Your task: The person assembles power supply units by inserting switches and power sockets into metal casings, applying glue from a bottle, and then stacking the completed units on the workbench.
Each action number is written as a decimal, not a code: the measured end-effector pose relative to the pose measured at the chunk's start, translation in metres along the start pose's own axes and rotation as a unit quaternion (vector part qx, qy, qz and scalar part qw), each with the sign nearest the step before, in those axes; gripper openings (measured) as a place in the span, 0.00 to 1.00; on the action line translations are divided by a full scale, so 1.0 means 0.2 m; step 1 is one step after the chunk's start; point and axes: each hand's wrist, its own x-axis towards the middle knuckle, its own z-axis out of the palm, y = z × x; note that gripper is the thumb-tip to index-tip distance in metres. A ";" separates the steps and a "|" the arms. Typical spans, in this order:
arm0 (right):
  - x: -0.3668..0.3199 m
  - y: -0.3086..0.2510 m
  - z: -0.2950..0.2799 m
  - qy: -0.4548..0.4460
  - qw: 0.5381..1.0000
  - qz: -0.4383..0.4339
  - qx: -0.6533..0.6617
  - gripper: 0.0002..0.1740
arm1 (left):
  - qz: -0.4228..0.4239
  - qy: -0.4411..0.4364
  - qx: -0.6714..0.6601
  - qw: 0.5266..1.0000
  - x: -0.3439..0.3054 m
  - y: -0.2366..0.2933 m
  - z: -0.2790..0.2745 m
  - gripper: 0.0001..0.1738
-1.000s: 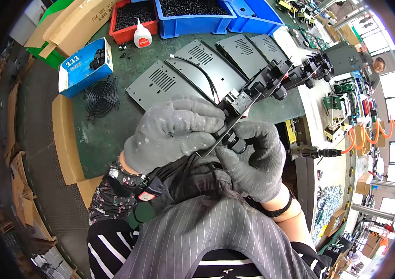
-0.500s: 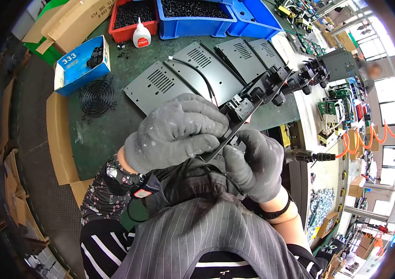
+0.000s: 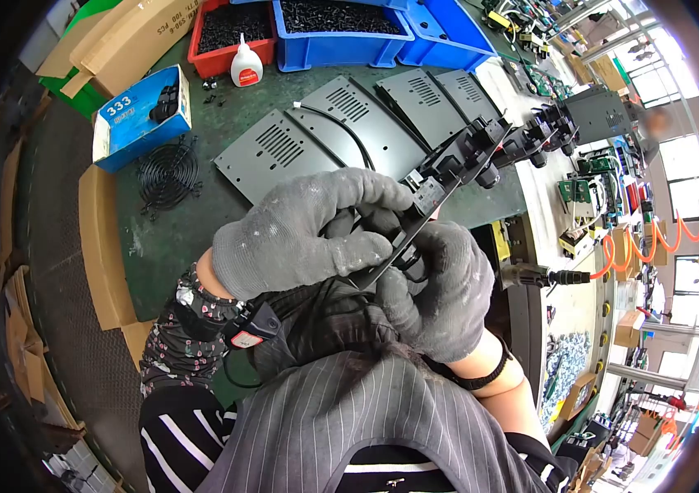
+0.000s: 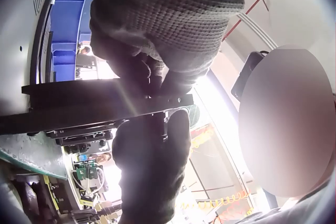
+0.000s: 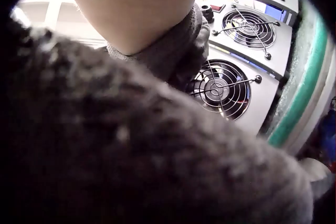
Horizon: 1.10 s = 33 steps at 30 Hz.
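In the head view, a dark metal panel (image 3: 405, 240) stands edge-on between two grey-gloved hands. The left hand (image 3: 308, 234) grips its left side, thumb low and fingers arched around dark parts partly hidden behind them. From the right side, the right hand (image 3: 444, 292) pinches a black round part (image 3: 412, 264) against the panel, mostly covered by its fingers. A grey socket block (image 3: 429, 195) sits just above the fingertips. The left wrist view has the left hand (image 4: 157, 29) above the panel (image 4: 100, 103) and the right hand (image 4: 152, 166) below it.
Grey slotted panels (image 3: 271, 152) overlap on the green bench. Behind are a white bottle (image 3: 246, 66), a red bin (image 3: 226, 59) and a blue bin (image 3: 341, 51). A blue box (image 3: 140, 123) and fan guard (image 3: 167, 177) lie left. Fans (image 5: 218, 87) show on panels in the right wrist view.
The left hand's fingers have lifted away from its thumb, uncovering dark parts between them. The right hand's fingers have closed further over the black round part, which showed more plainly one second ago.
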 end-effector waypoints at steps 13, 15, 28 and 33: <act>0.03 0.03 -0.02 -0.081 0.990 0.059 0.100 0.24 | 0.010 -0.037 0.026 0.999 0.00 -0.02 -0.04 0.18; 0.02 0.04 -0.01 -0.027 0.999 -0.027 -0.023 0.25 | 0.010 -0.033 0.085 0.996 0.00 -0.01 -0.04 0.17; 0.03 0.06 -0.05 -0.067 0.997 -0.024 0.041 0.27 | 0.039 -0.042 0.122 0.991 0.01 -0.03 -0.05 0.16; 0.04 0.04 -0.04 -0.045 0.999 -0.012 0.011 0.18 | 0.011 -0.036 0.083 0.996 0.00 -0.02 -0.05 0.16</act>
